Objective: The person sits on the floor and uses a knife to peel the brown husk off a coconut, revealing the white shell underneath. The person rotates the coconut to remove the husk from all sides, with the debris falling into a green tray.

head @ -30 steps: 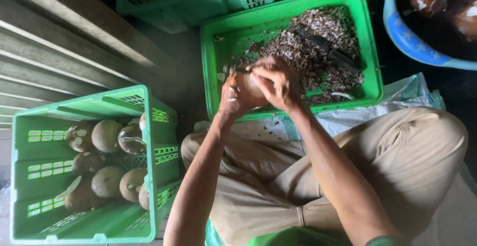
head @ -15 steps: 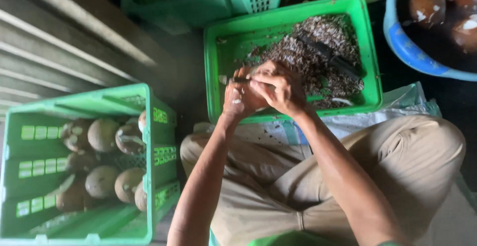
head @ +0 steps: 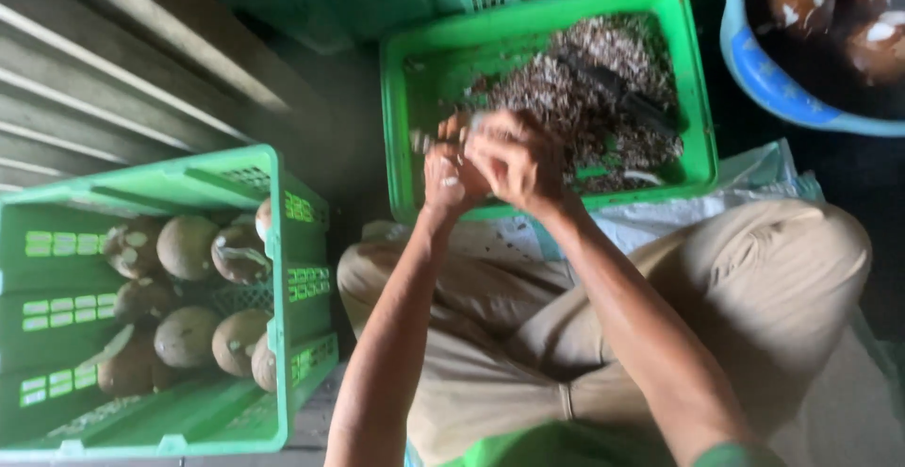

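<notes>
Both hands, left hand [head: 445,177] and right hand [head: 514,158], close around a small brown thing above the green crate [head: 401,137], so the scraps [head: 584,90] collect inside it.

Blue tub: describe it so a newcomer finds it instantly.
Start at the shallow green plastic crate of brown shell scraps beyond the person's hands. To its right, at the frame's top corner, sits the round blue plastic tub. It alone is blue and round, holding dark husked coconuts.
</notes>
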